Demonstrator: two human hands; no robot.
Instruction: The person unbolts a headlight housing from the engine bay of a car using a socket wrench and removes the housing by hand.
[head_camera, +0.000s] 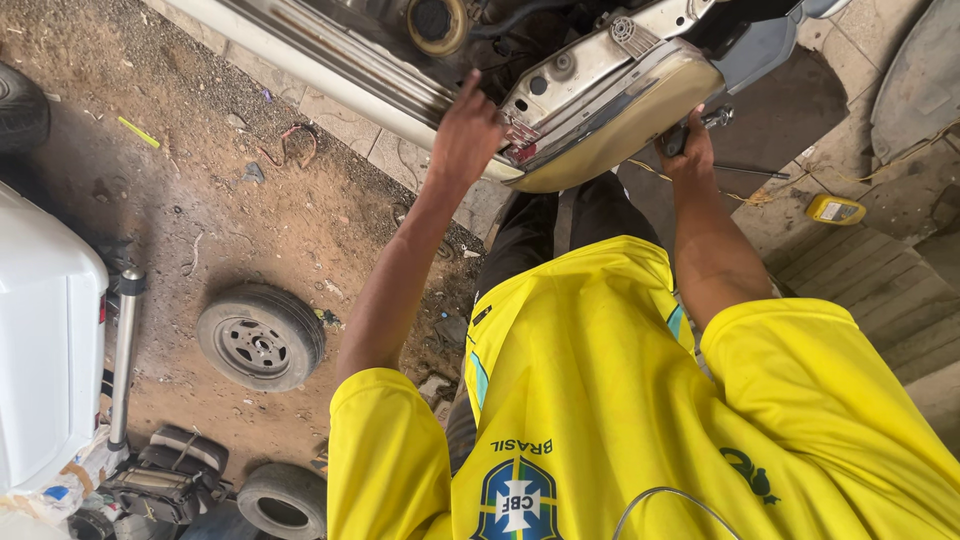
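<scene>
Left hand (465, 135) pressing open-fingered against the car's front corner (600, 110), right hand (690, 150) gripping a dark-handled tool (700, 125) beneath it, loose wheel (260, 338) lying on dirt nearby

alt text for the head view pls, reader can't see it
Seen from above, a person in a yellow shirt works at a car's front corner: the left hand rests on the metal edge, and the right hand grips a dark tool under it. Loose tyres lie on the dirt ground.
</scene>
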